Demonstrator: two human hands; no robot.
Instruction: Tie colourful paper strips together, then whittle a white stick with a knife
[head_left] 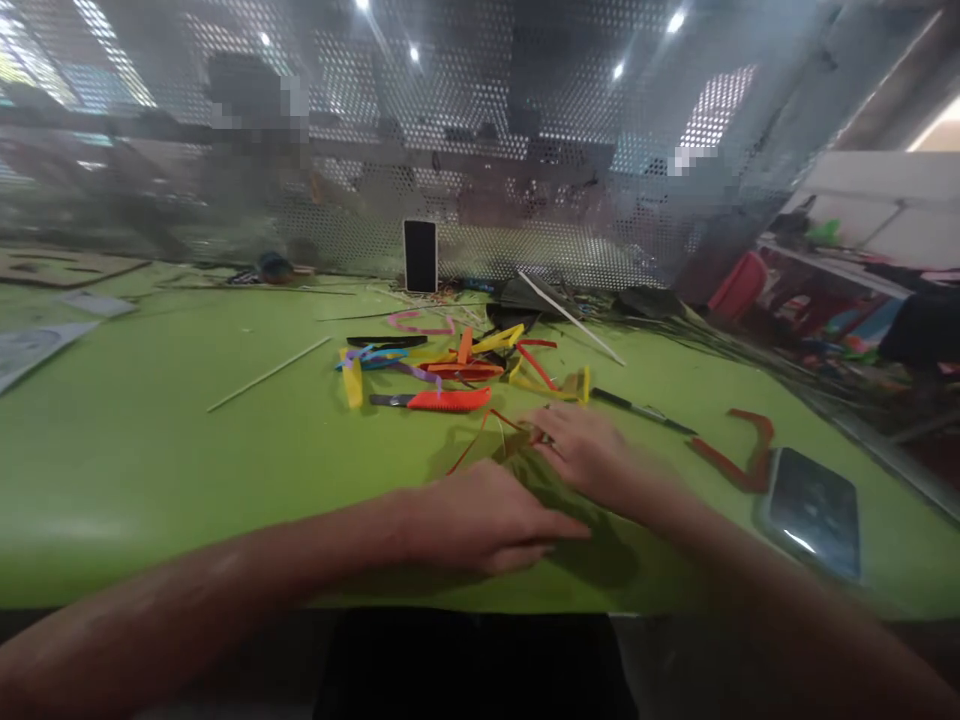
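My left hand [487, 518] is low over the green table, palm down. Its index finger and thumb stretch to the right with nothing visible between them; the other fingers are hidden. Just beyond it, my right hand [577, 445] has its fingers bent together at the end of a thin orange strip [480, 437]. That strip bends to a peak and slopes down behind my left hand. A short pale strand [502, 434] shows next to it. Beyond my hands lies a red-handled knife [450, 400] with a dark blade.
Behind the knife are coloured strips [457, 370] in a loose heap. A thin dark tool [641, 408], a bent red-brown strip [750, 460] and a phone [814, 515] lie right. Another phone [421, 257] stands against the perforated screen [480, 190]. A pale stick [270, 374] lies left.
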